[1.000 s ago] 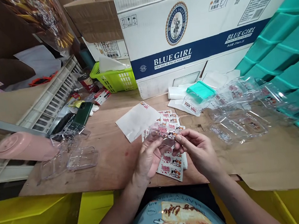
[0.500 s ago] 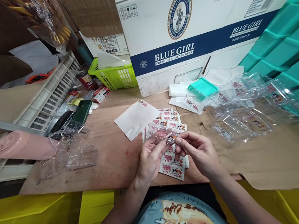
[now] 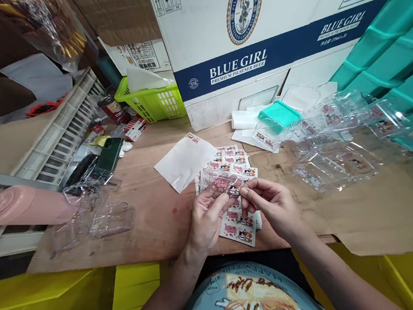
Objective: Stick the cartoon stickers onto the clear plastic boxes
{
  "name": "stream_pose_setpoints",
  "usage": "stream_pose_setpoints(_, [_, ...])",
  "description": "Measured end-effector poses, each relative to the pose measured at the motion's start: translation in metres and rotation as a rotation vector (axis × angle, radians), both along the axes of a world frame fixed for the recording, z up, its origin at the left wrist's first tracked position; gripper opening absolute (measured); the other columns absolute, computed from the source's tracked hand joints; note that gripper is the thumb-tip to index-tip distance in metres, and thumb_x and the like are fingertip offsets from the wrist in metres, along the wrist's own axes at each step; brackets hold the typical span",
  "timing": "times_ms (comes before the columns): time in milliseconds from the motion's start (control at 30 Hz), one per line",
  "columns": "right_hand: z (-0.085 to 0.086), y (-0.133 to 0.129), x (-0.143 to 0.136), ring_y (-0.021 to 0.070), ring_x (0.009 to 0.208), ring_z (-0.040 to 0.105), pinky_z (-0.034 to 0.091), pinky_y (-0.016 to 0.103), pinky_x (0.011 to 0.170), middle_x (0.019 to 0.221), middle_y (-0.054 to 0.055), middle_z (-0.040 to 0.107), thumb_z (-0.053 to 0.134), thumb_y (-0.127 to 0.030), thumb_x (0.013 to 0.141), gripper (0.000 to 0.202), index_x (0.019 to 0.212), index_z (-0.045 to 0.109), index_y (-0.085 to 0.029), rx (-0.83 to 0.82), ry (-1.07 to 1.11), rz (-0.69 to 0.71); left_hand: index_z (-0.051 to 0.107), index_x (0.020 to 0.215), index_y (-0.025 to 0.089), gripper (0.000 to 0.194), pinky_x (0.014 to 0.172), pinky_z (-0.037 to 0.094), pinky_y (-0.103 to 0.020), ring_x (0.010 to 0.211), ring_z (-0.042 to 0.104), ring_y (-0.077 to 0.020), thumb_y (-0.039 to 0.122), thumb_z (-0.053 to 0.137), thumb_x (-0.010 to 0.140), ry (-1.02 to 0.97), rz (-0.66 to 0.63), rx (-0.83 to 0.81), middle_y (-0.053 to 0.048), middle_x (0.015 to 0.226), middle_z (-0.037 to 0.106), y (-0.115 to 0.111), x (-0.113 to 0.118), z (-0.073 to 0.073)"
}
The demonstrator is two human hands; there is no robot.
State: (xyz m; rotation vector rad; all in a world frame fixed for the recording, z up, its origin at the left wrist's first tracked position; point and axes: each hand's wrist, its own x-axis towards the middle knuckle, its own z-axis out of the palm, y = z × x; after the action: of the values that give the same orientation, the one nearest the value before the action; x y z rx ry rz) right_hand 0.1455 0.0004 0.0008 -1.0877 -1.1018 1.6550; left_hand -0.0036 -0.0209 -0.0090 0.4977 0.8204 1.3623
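My left hand (image 3: 206,218) is closed on a small clear plastic case (image 3: 215,186), its thumb lying across the near side. A sticker (image 3: 234,189) with pink lettering and cartoon cats shows on the case. At the right end, my right hand (image 3: 273,204) pinches the edge with thumb and forefinger; whether the sticker is in that pinch too, I cannot tell. Just below both hands lies a stack of sticker sheets (image 3: 237,227) printed with the same cats. A mostly blank white backing sheet (image 3: 183,162) overlaps its far left side.
Clear plastic cases with stickers (image 3: 338,161) are heaped on the right, and bare clear cases (image 3: 112,218) lie left. A pink bottle (image 3: 29,206), a dark green phone (image 3: 109,157), a green basket (image 3: 152,101) and a teal tray (image 3: 279,115) surround the work area. A beer carton (image 3: 237,91) stands behind.
The view has shifted slightly. Both hands keep their hold on the case in nearly the same place, with only a slight shift at the fingertips.
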Motion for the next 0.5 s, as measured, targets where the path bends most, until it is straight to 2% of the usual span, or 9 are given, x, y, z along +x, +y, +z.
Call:
stream_pose_setpoints(233, [0.0014,0.0005,-0.0026,0.0101,0.051,0.059,0.048,0.021,0.049,0.061,0.0,0.065,0.076,-0.041,0.078,0.029,0.076,0.063,-0.016,0.012,-0.016,-0.021,0.075,0.093,0.02,0.014,0.09,0.057,-0.031,0.094,0.072,-0.0169,0.016,0.072,0.079,0.018,-0.014,0.022,-0.002,0.099,0.077,0.001,-0.0004,-0.0023])
stream_pose_setpoints(500, [-0.0025,0.0019,-0.0082,0.0099,0.047,0.052,0.041,0.022,0.045,0.058,-0.001,0.06,0.072,-0.044,0.08,0.032,0.071,0.057,-0.017,0.078,-0.112,-0.051,0.076,0.091,0.02,0.016,0.092,0.057,-0.035,0.093,0.073,-0.0194,0.017,0.075,0.076,0.035,0.005,0.013,-0.003,0.095,0.078,-0.0005,-0.0008,-0.003])
